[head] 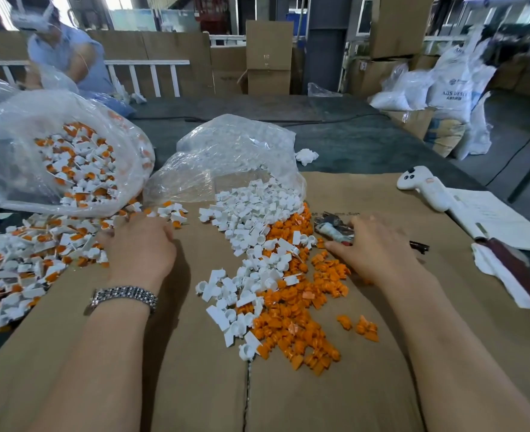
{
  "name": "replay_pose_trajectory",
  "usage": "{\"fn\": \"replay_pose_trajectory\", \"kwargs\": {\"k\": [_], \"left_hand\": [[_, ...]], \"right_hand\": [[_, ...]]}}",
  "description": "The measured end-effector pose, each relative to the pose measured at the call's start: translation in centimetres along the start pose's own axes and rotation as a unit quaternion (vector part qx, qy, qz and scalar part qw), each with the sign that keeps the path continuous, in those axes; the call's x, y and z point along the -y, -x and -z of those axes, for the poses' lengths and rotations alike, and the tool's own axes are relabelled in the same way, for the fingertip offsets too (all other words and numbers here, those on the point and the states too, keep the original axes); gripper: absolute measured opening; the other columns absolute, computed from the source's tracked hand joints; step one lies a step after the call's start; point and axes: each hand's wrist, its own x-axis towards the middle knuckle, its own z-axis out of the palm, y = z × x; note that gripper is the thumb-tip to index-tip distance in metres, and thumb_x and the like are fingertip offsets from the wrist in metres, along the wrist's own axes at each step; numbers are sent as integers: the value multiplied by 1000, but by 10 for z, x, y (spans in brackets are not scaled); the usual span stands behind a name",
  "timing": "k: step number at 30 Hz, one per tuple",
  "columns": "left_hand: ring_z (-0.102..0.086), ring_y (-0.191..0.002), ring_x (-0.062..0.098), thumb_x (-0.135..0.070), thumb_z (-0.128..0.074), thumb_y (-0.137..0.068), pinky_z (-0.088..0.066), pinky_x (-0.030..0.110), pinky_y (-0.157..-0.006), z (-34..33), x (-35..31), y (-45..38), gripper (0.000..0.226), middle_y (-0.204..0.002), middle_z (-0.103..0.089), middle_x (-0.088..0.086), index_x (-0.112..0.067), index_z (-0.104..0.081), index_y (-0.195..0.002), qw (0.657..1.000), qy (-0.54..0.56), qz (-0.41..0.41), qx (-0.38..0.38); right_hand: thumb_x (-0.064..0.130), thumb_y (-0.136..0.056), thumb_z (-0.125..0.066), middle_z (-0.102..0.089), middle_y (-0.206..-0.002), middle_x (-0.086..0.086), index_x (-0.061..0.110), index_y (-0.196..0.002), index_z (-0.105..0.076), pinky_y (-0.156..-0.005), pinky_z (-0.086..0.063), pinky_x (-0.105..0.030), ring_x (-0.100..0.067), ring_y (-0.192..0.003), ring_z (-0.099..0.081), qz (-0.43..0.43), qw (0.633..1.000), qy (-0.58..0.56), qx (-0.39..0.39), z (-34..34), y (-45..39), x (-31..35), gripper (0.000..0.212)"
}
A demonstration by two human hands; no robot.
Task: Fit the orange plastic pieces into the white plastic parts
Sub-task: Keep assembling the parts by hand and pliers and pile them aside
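Two bare forearms reach forward over flattened cardboard (195, 353) covering the desk. Between them lies a loose heap: white plastic parts (251, 232) spilling from a clear bag (226, 157), orange plastic pieces (295, 319) along its right side. At the desk's left edge lie finished assemblies (33, 254). Left hand (140, 244) rests curled beside these; whether it holds anything cannot be told. Right hand (373, 241) lies flat, fingers spread, empty, just right of the orange pieces. This looks like a pause between fittings; next, each hand must pick one piece.
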Motion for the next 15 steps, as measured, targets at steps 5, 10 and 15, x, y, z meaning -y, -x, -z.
{"fn": "replay_pose_trajectory", "kwargs": {"k": [5,10,15], "left_hand": [[-45,-126,35,-18,-64,-95,-31,50,-106,-3,-7,4,14,-122,-58,5,-29,-73,-96,996,76,-47,-6],[-59,-87,3,-25,-72,-93,-43,21,-67,4,-9,16,8,-98,-68,-12,-33,-73,-96,946,273,-150,85],[-60,-99,1,-48,-75,-87,-47,16,-81,3,-15,23,27,-108,-64,-17,-39,-71,-112,907,252,-252,224]], "right_hand": [[72,-88,-50,-50,-137,-12,17,-134,-54,-104,-41,-52,-32,-129,-45,2,998,-43,39,-1,1,3,72],[55,-89,-66,-57,-115,3,34,-109,-64,-99,-43,-49,-21,-119,-48,85,990,-111,10,15,6,5,29],[51,-87,-70,-51,-90,19,42,-98,-68,-93,-41,-41,-10,-106,-47,173,978,-94,65,19,12,11,14]]}}
